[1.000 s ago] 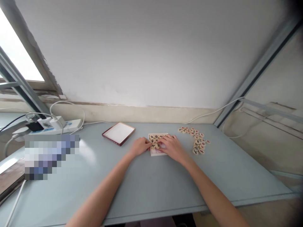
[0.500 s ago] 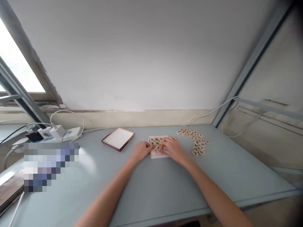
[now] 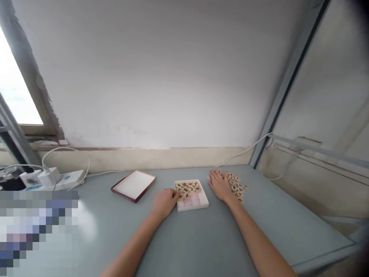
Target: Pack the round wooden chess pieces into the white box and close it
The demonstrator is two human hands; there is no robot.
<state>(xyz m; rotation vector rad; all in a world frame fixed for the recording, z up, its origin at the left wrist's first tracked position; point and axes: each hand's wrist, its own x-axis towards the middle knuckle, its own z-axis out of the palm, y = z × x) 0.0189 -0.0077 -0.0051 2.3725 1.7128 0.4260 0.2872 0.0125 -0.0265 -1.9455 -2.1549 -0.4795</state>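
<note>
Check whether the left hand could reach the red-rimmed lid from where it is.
Probably yes: the lid lies just left of the left hand, with only bare table between them. The hand only touches the box edge.

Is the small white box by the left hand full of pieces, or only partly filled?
Partly filled. Round pieces cover only the far half of the box; its near half shows bare bottom with red print.
</note>
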